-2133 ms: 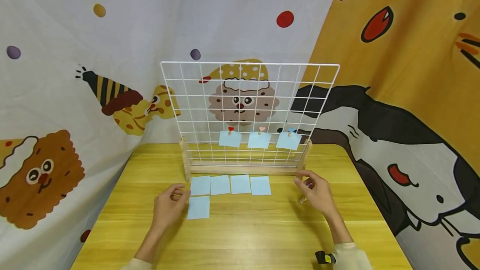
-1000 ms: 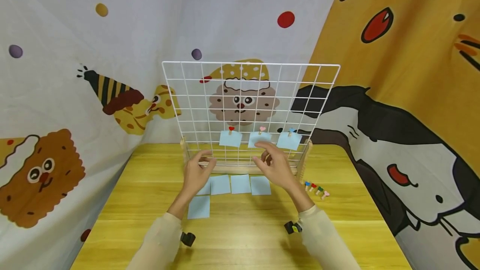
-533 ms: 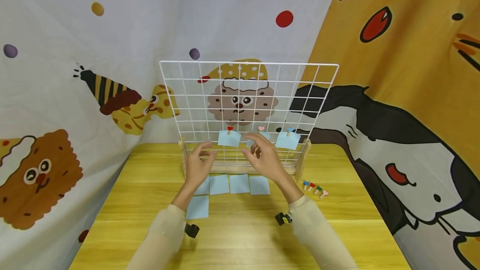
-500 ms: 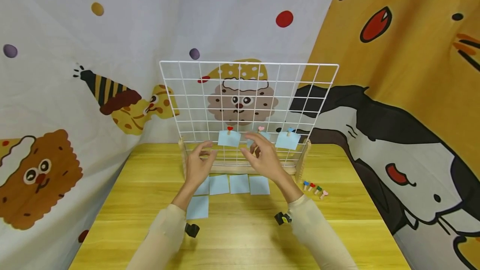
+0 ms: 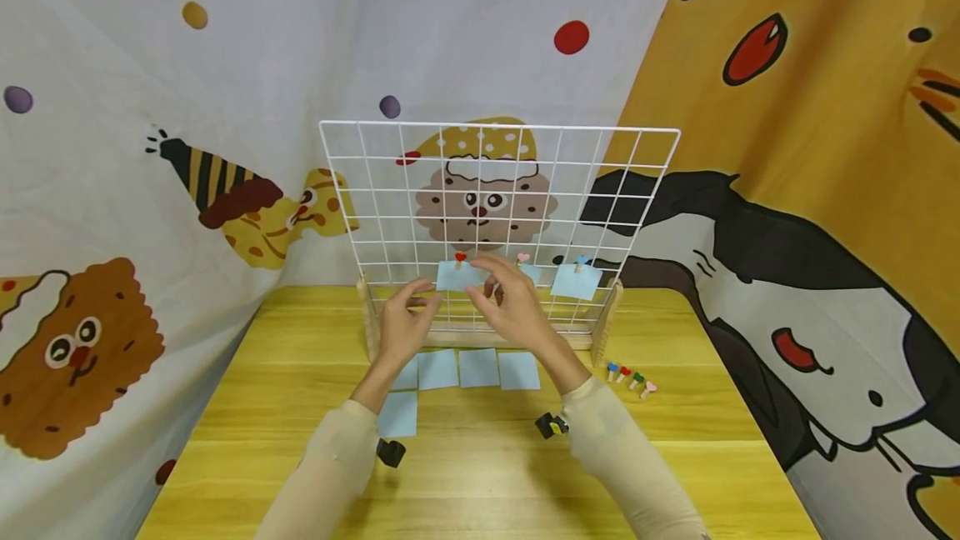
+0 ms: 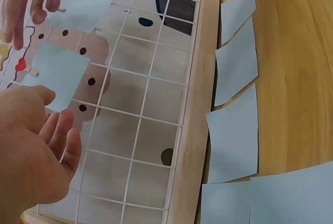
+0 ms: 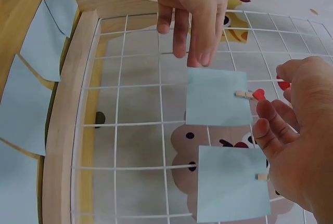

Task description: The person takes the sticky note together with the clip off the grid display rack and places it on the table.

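A white wire grid [image 5: 500,217] stands upright on a wooden base. Three light-blue paper notes hang from it by mini clothes pegs. The left hanging note [image 7: 216,96] has a red-heart peg [image 7: 259,94]; pink-heart [image 5: 522,258] and blue-heart [image 5: 582,261] pegs hold the others. My left hand [image 5: 405,323] is at the left note's left edge, fingers loosely bent; whether its fingertips touch the paper, I cannot tell. My right hand [image 5: 513,302] hovers by the red-heart peg, thumb and fingers apart with nothing between them, partly covering the middle note [image 5: 531,272].
Several blue notes [image 5: 477,367] lie in a row along the grid's base, with another note [image 5: 397,414] below on the left. Several heart pegs [image 5: 637,380] lie on the wooden table [image 5: 480,473] at right. A patterned curtain [image 5: 480,23] hangs behind.
Both hands have risen from the table to the grid. My right hand has left the loose pegs and moved left across the middle note toward the red-heart peg. The hanging notes stay put.
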Demonstrator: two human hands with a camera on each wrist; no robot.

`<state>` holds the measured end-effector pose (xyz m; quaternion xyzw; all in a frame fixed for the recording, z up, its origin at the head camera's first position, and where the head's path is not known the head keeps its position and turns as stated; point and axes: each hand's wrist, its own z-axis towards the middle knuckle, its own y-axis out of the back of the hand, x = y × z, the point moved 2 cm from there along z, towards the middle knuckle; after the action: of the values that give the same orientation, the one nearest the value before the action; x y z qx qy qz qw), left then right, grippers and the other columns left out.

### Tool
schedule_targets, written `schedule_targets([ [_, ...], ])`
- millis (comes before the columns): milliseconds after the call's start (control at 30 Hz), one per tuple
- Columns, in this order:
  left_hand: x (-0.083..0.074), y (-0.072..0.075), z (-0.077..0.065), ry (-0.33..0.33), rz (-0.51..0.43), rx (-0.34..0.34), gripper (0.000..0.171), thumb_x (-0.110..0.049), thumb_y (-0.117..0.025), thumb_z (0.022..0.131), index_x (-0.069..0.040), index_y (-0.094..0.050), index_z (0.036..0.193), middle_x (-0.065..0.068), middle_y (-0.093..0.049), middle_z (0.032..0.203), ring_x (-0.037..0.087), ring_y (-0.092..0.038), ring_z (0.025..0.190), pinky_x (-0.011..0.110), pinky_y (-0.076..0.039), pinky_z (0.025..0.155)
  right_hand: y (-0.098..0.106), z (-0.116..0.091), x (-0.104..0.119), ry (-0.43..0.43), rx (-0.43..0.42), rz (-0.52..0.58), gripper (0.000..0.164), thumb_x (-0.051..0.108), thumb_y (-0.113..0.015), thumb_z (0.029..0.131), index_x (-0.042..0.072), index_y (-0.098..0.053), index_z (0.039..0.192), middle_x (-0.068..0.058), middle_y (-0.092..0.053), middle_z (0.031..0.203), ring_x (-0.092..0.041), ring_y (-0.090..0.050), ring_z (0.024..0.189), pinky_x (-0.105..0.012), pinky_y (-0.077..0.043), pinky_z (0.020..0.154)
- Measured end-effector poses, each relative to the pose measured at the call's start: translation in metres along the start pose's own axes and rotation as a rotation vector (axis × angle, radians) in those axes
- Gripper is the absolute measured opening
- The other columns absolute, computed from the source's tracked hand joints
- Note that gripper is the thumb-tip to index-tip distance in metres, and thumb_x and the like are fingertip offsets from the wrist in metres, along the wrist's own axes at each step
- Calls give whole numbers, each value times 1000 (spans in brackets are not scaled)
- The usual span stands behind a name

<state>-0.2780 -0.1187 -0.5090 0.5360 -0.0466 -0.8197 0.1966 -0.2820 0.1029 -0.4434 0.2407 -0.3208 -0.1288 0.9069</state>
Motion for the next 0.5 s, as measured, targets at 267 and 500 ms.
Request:
schedule_targets([
  [267, 0, -3, 4, -2, -22, -3, 24, -12, -84, 103, -3, -83, 125, 17, -86, 119, 39, -83, 95, 12, -57, 72, -9, 11, 4, 12, 40, -48, 47, 8, -79, 105, -1, -67, 149, -21, -68, 156, -17, -68, 77, -21, -49, 56],
  [500, 0, -5, 8, -20, -15, -19, 18, -9, -85, 101, -2, -85, 117, 18, -87, 114, 39, -84, 91, 13, -57, 70, -14, 16, 1, -10, 55, -79, 52, 7, -78, 105, -4, -63, 153, -26, -64, 160, -19, -68, 74, -19, -43, 53],
])
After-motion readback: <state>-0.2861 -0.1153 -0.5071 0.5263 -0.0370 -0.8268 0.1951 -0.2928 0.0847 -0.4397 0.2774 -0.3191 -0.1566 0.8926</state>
